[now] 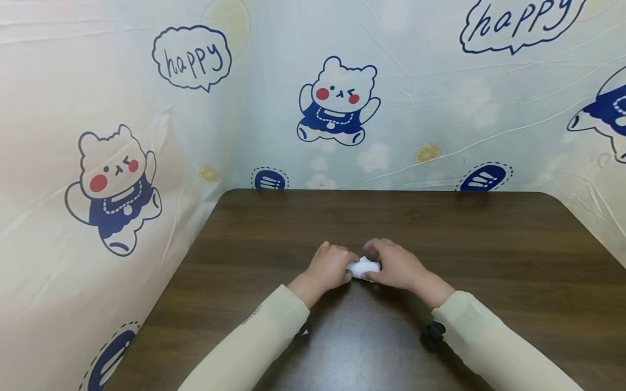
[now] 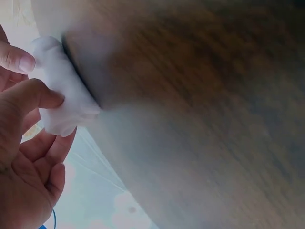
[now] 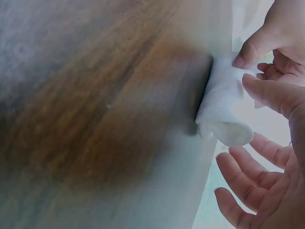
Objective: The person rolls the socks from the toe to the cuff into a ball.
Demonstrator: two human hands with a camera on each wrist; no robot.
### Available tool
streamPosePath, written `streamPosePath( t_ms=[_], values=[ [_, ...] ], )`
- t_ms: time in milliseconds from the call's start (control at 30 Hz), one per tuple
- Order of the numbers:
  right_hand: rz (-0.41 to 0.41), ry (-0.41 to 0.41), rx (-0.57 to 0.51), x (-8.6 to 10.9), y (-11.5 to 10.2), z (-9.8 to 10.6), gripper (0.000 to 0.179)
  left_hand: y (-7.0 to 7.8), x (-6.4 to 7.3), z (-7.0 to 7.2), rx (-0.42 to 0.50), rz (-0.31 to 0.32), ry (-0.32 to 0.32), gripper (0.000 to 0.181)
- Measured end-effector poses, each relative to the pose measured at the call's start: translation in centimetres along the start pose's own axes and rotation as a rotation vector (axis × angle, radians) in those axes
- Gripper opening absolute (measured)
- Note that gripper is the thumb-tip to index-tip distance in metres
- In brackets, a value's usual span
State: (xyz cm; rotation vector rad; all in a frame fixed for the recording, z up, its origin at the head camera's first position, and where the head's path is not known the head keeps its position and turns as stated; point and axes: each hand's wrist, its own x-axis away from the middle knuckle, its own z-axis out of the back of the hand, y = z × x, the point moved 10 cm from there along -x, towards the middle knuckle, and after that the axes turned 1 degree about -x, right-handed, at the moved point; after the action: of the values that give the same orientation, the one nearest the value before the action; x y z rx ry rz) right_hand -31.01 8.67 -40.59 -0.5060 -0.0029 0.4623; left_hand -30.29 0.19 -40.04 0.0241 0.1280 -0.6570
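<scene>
A small rolled white cloth (image 1: 364,267) lies on the brown table, across the gap between the two hands. My left hand (image 1: 331,266) pinches its left end; in the left wrist view the thumb presses into the cloth (image 2: 71,90) with fingers behind it. At the other end is my right hand (image 1: 397,265), its thumb at the near side of the roll. In the right wrist view that thumb touches the cloth (image 3: 221,95), while the other fingers (image 3: 238,181) spread loosely around its folded end.
The dark wood-grain table (image 1: 274,228) has rounded far corners. A pale curtain (image 1: 274,98) with printed bears and "happy" bubbles hangs behind it and along both sides. Dark wrist gear (image 1: 432,335) shows under the right sleeve.
</scene>
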Motion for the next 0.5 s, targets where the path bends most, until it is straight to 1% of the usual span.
streamPosePath(
  t_ms=[233,500],
  values=[
    [-0.018,-0.022,0.007,-0.01,-0.21,-0.06,0.056,0.06,-0.05,-0.15,0.002,-0.006,-0.039,0.029],
    [-0.018,-0.046,-0.014,-0.14,-0.18,-0.42,0.056,0.12,0.02,-0.08,0.001,-0.01,-0.043,0.028]
  ],
)
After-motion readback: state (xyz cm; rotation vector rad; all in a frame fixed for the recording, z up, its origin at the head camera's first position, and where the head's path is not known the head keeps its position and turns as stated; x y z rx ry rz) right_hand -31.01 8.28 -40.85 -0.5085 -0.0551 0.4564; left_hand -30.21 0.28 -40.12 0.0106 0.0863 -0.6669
